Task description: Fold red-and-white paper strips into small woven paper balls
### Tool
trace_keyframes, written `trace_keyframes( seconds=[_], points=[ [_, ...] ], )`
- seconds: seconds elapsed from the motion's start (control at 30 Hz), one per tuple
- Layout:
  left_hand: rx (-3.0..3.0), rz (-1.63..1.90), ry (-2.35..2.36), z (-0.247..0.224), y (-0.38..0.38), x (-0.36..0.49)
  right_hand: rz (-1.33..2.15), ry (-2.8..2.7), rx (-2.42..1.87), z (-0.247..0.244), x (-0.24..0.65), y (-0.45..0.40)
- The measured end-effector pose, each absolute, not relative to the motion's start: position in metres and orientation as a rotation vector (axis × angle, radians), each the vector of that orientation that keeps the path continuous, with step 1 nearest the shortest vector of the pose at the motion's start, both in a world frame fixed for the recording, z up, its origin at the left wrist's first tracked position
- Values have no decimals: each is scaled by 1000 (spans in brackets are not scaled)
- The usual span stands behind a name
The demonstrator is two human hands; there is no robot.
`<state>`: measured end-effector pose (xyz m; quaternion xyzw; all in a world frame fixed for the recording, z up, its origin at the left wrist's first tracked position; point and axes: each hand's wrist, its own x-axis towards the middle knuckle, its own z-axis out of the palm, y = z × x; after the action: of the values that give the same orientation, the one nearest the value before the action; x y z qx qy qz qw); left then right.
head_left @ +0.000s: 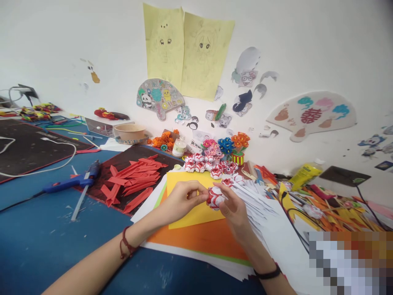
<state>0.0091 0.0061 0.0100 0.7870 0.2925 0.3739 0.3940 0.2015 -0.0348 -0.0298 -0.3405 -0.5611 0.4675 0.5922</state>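
Between my two hands is a red and white folded-paper flower (216, 198), raised over the yellow sheet (187, 215). My left hand (188, 200) pinches its left edge between thumb and fingertips. From the other side, my right hand (235, 207) grips it with thumb and fingers. Several similar red and white paper flowers (199, 166) cluster just behind. Red folded strips (135, 180) are piled to the left on a dark mat. White paper strips (258, 205) fan out beside my right hand. An orange sheet (196, 239) lies under the yellow one.
A blue glue gun (73, 182) with its cord rests at the left on the blue table (37, 237). At the back stand a round bowl (130, 133), a white bottle (179, 147) and small craft flowers (240, 141). To the right are a yellow bottle (305, 174) and heaped paper scraps (337, 200).
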Motion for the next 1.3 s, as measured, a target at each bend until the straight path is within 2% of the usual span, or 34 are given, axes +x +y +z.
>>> trace_keyframes(
  seconds=[0.5,0.87,1.3],
  points=[
    [2099,967,756,6,2,14,1136,-1359,-766,-29,200,-35],
    [2265,961,758,5,0,13,1459,-1141,-806,-28,196,-35],
    [2012,1122,724,12,4,8,1363,-1140,-659,-23,201,-37]
  ],
)
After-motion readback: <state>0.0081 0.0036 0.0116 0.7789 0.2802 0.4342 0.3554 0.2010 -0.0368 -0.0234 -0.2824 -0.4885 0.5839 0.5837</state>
